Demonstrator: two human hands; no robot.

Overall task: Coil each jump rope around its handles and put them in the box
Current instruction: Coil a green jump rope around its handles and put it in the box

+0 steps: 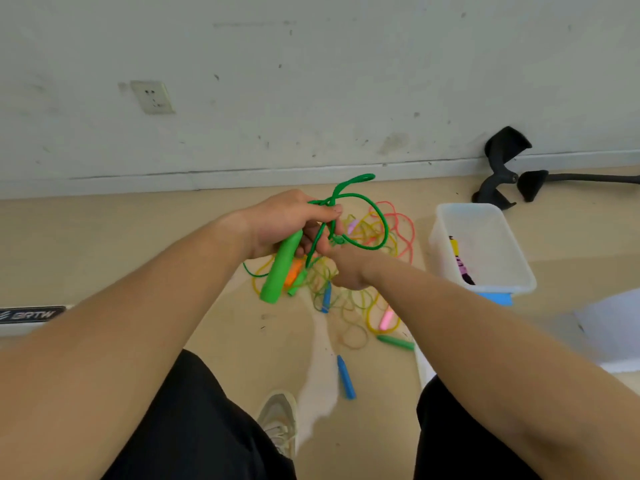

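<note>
Floor strip [33, 314] reads BRTW; left hand [280, 223] grips green handle [280, 271], right hand [346, 268] pinches green rope [379, 216].

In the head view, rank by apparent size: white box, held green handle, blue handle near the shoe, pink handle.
white box
held green handle, though it is nearer the camera
blue handle
pink handle
</note>
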